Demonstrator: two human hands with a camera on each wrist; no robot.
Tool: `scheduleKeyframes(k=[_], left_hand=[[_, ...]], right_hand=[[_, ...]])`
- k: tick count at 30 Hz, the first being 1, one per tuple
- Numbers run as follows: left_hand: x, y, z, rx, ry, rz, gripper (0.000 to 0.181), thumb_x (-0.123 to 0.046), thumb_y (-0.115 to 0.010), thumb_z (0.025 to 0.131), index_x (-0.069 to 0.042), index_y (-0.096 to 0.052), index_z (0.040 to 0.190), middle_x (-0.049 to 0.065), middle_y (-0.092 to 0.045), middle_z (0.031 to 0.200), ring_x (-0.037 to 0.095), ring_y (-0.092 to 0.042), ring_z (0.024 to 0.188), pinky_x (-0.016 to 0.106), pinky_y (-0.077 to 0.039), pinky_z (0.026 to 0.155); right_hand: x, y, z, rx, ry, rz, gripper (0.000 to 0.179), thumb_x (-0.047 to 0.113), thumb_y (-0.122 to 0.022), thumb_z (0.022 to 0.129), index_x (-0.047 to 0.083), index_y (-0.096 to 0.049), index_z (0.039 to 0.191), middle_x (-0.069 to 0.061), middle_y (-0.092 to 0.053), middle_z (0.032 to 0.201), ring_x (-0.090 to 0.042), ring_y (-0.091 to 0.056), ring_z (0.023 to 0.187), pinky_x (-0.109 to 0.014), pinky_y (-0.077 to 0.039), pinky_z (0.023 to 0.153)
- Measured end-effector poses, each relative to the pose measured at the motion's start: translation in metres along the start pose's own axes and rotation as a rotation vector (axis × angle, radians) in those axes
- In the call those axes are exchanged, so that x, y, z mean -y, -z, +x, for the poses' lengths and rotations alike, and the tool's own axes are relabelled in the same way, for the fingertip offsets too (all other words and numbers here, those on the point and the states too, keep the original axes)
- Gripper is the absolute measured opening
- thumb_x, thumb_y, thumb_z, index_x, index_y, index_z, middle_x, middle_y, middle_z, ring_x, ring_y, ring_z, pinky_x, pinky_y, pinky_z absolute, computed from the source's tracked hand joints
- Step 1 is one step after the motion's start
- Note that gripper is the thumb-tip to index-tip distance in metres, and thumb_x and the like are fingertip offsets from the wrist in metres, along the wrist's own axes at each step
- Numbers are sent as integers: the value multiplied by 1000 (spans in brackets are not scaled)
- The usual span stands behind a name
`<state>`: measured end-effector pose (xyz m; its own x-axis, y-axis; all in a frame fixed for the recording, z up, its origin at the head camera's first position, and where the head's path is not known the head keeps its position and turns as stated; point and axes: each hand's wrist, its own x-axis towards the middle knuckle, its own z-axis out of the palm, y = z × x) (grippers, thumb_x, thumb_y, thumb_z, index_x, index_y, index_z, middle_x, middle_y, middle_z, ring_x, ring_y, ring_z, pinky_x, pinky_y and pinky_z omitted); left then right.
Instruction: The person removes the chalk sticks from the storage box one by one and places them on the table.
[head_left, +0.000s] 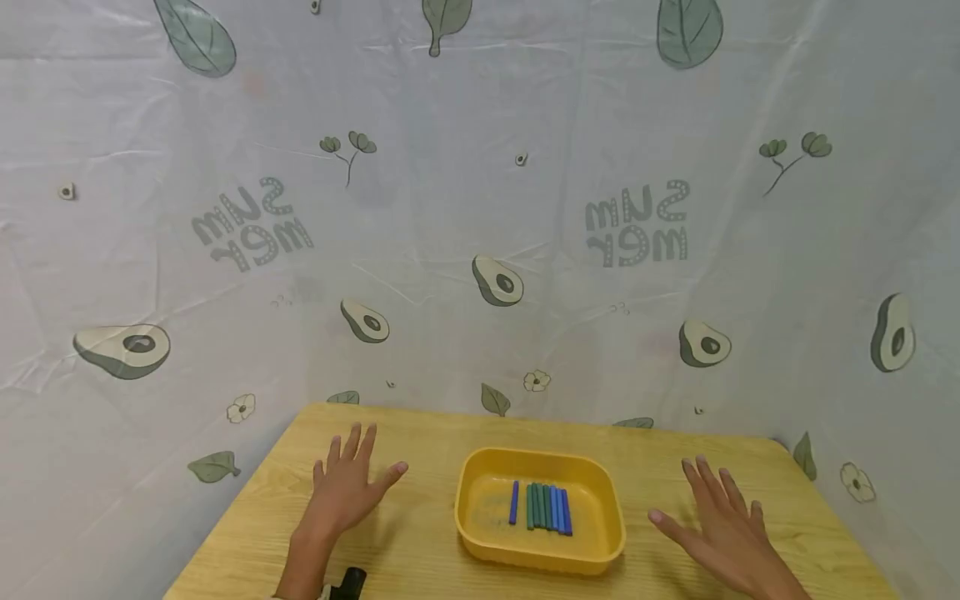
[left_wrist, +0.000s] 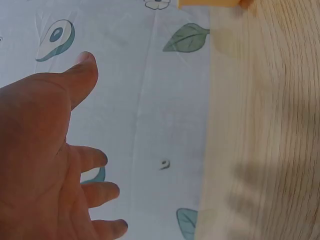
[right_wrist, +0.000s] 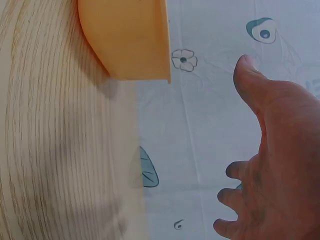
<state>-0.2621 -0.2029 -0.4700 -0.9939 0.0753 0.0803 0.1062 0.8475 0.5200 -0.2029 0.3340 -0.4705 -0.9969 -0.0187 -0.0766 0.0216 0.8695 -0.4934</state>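
A yellow plastic tray [head_left: 540, 557] with rounded corners stands on the wooden table. Inside it, several thin green sticks [head_left: 537, 506] and blue sticks [head_left: 558, 510] lie side by side like chalks or pastels. A lone dark blue stick [head_left: 513, 502] lies apart to their left. My left hand [head_left: 348, 487] hovers left of the tray, fingers spread and holding nothing. To the tray's right, my right hand [head_left: 723, 529] is held over the table with its fingers extended, also without anything in it. The right wrist view shows the tray's outer wall [right_wrist: 127, 40] beyond the thumb.
The light wooden table [head_left: 405, 442] ends at the back against a pale hanging sheet [head_left: 427, 208] printed with avocados and leaves. Greenish smudges mark the tray floor. A dark strap piece [head_left: 349, 583] shows at my left wrist.
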Motion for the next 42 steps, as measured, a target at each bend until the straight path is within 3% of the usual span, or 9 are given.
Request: scheduleKeyframes(k=[9,15,25,31,37,42], left_hand=[[-16,-12,7,-4,-74,-60,95,-64,-58,104,-7,-23,172,26,-17,177,61,-13,160,83,-24,119],[-30,-19,12,10,-103,-164,94,-64,-59,104,-9,-25,172,25,-21,177,56,-21,161,77,-28,122],[-46,-26,15,3,-146,-222,90,-61,-60,105,-8,-28,170,23,-28,176,49,-33,160,70,-33,124],[-53,-30,16,-2,-164,-258,87,-58,-60,106,-6,-31,169,22,-33,174,47,-36,159,67,-33,126],[-58,-37,18,8,-203,-307,83,-56,-58,107,-3,-34,167,23,-39,171,48,-39,157,67,-35,124],[-63,-43,22,0,-241,-354,80,-55,-55,109,-3,-36,167,24,-44,167,48,-46,152,66,-43,119]], right_hand=[[16,-10,5,32,38,51,107,62,-58,104,-2,-4,171,-38,-2,174,-68,-2,155,-92,-9,112],[26,-18,10,64,78,135,103,56,-58,107,-5,-6,170,-39,-7,173,-67,-12,156,-85,-25,116],[40,-30,19,56,56,225,96,56,-59,106,-4,-17,170,-37,-22,171,-62,-29,154,-75,-41,114],[41,-37,24,54,95,290,92,49,-61,108,-5,-17,169,-35,-20,173,-59,-31,155,-70,-46,114],[40,-43,28,53,79,316,88,46,-63,108,-4,-22,168,-34,-27,171,-59,-38,152,-66,-52,109],[42,-46,29,50,78,388,83,38,-65,108,-7,-26,166,-35,-31,169,-57,-42,150,-59,-56,107]])
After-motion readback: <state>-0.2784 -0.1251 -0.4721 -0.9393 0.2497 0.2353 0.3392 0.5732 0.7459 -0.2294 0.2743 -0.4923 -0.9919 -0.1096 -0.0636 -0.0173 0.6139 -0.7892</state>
